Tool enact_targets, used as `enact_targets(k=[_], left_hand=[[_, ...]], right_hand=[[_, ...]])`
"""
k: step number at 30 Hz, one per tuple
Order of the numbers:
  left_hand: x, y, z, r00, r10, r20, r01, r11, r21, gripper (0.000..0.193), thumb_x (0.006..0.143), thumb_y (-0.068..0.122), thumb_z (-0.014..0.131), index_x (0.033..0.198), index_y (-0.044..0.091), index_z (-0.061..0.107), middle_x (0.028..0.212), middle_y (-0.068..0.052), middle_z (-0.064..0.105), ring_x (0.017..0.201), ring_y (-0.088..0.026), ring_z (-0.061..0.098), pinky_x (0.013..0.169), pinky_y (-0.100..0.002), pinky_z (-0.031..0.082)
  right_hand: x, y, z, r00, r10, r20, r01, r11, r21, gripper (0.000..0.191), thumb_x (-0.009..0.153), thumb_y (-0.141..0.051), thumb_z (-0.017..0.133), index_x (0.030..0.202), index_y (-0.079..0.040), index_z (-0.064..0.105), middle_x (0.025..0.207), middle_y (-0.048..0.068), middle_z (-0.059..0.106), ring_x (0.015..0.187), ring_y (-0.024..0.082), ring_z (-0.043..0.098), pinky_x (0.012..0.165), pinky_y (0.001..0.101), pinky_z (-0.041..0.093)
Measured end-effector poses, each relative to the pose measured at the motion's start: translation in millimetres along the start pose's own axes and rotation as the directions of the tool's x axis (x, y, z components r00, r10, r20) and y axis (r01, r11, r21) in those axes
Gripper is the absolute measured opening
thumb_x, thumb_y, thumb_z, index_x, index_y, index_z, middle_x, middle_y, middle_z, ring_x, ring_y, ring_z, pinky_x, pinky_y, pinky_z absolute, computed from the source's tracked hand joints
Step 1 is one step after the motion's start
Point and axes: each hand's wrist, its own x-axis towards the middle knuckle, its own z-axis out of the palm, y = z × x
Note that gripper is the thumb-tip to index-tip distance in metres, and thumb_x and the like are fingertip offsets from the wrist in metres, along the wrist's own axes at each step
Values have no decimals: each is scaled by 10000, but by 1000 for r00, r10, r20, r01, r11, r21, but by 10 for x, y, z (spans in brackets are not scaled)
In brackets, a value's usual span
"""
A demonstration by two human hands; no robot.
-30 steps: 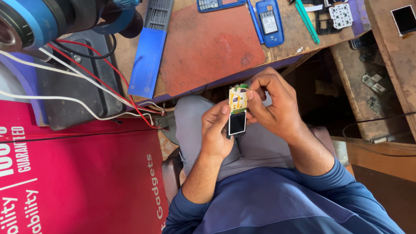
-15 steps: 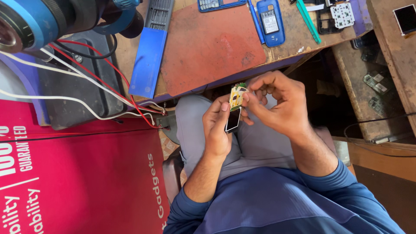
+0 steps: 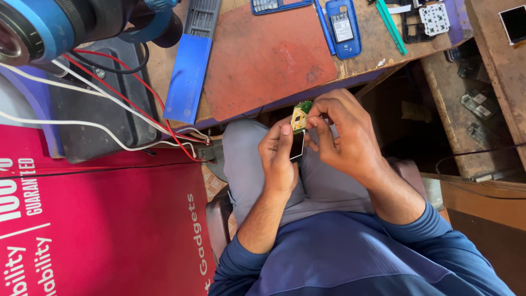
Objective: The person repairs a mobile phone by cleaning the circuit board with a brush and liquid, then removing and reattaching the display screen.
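- Over the person's lap, just below the table [image 3: 350, 68] edge, both hands meet around a small green-and-yellow circuit board with a dark rectangular screen [image 3: 297, 134].
- The left hand [image 3: 279, 161] cups the board from below, thumb pressed on the screen's upper edge.
- The right hand [image 3: 342, 137] pinches the board's top end, fingers curled.
- On the table lie a worn red rectangular mat [image 3: 268, 55], a blue flat tray [image 3: 189, 71] and a blue phone back shell [image 3: 342, 27].
- Red and white wires [image 3: 137, 109] run at left.
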Motion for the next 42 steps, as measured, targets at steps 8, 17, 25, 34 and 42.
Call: enact_targets(k=[8,17,25,34,42], left_hand=[[4,-5,-38,999,-23,-26,23,1000,13,383,1102,271,565,1254,-67,662,1059,-93,706,892,-127,651,751,-320,581],[25,-22,-45,998,-30,-61,30,1000,6,364,1118,250,556,1270,-61,667,993,-75,696,859,-119,643,768,-286,555],[33,2,-33,997,-18,-80,17,1000,-13,362,1118,244,559,1265,-73,655,989,-83,684,863,-128,646,770,-305,568],[46,-29,-71,991,-41,-125,39,999,-18,360,1104,243,556,1250,-70,658,989,-90,704,846,-126,662,758,-288,558],[79,-5,-83,993,-24,-112,19,999,-49,357,1117,234,528,1244,-79,643,972,-107,699,838,-146,669,748,-311,572]], right_hand=[[-9,-7,29,999,-40,-14,40,999,-9,189,900,110,666,1024,2,572,1070,148,609,965,333,623,839,403,517],[-19,-10,114,998,-62,-33,60,996,-68,180,918,109,658,1029,6,562,1122,168,622,994,368,640,841,423,537],[-28,-11,159,993,-106,-46,103,992,-79,177,914,99,660,1033,8,567,1148,168,629,1040,380,646,890,440,546],[-22,27,148,999,-28,-15,28,1000,6,157,913,86,655,1030,8,585,1149,173,648,1006,346,672,852,404,556],[-6,40,170,995,-102,-9,102,994,-32,179,882,97,646,1013,2,568,1162,163,667,1080,380,663,927,438,538]])
